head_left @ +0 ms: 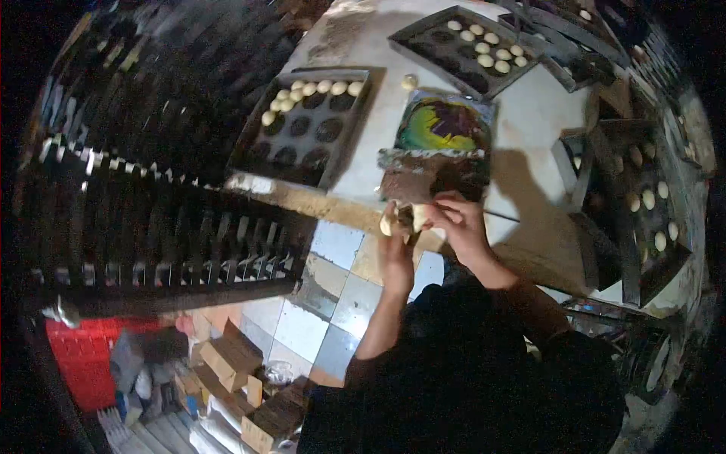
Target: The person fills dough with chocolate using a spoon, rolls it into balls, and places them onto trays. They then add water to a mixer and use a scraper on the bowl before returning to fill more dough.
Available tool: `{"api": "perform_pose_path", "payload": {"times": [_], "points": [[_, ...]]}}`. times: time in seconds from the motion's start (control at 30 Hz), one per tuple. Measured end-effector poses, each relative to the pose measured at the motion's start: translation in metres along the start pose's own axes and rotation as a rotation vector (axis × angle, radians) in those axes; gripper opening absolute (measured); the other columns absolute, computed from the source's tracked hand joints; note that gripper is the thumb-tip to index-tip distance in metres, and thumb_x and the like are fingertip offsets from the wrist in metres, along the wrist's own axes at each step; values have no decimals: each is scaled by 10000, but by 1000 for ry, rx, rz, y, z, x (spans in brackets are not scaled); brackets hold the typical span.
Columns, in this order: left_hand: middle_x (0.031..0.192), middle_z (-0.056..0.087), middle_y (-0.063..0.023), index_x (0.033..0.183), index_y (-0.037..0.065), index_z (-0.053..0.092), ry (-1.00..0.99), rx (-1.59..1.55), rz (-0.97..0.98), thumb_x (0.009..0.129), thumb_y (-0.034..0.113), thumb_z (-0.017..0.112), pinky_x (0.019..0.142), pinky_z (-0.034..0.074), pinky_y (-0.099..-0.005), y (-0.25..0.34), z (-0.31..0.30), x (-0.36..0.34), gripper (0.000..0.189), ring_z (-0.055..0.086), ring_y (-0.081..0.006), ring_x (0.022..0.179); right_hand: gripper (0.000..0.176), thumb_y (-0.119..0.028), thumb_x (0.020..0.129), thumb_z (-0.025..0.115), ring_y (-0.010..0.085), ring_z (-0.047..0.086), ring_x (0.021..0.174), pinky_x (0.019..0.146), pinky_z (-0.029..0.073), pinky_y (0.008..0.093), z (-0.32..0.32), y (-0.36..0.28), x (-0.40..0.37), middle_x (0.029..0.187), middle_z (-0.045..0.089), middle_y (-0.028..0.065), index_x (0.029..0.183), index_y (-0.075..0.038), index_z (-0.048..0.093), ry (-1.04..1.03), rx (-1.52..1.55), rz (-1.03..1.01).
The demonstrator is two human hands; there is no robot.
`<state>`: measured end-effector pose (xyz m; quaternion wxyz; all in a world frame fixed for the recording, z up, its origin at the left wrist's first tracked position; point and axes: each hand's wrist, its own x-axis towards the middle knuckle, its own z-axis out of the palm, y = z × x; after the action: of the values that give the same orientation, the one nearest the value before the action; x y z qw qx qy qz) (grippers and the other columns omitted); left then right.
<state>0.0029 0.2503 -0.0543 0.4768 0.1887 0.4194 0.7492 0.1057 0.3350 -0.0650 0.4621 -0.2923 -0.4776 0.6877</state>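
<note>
Near the table's front edge, my left hand [397,253] is closed around a pale piece of dough [388,225]. My right hand [460,225] meets it from the right, its fingers pinching the pale dough too. Something dark shows between the two hands; I cannot make out whether it is filling. Just beyond them lies a slab of brown paste [407,184] on a plastic sheet with a yellow, green and purple print [446,125]. A single dough ball [409,82] rests behind the sheet.
Dark metal trays with pale dough balls stand on the table: one at left [327,185], one at the back [395,41], another at right [635,291]. A dark slatted rack [181,204] fills the left side. Cardboard boxes [231,356] and a red crate [83,352] sit low at left.
</note>
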Motion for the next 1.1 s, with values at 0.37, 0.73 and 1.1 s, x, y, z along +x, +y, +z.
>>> {"api": "perform_pose_path", "payload": {"times": [0.37, 0.73, 1.1], "points": [[1336, 411, -176, 1425, -58, 296, -63, -6, 392, 870, 346, 676, 984, 410, -401, 113, -81, -132, 785, 481, -247, 1179, 230, -18, 752, 733, 227, 631, 808, 681, 520, 319, 157, -79, -111, 910, 601, 106, 964, 25, 656, -490, -663, -766], [1018, 578, -188, 1260, 85, 553, 194, 1211, 838, 786, 155, 707, 795, 471, -369, 129, -101, -142, 503, 553, -272, 909, 352, -147, 735, 791, 235, 648, 777, 687, 525, 322, 179, -81, -118, 888, 618, 118, 992, 41, 639, -618, -707, -445], [1187, 401, -110, 930, 63, 588, -262, 89, 502, 900, 532, 490, 935, 361, -437, 106, -50, -14, 480, 432, -287, 1075, 236, -123, 682, 829, 187, 648, 714, 615, 512, 288, 127, -109, -2, 838, 653, 77, 859, -28, 703, -439, -456, -235]]}}
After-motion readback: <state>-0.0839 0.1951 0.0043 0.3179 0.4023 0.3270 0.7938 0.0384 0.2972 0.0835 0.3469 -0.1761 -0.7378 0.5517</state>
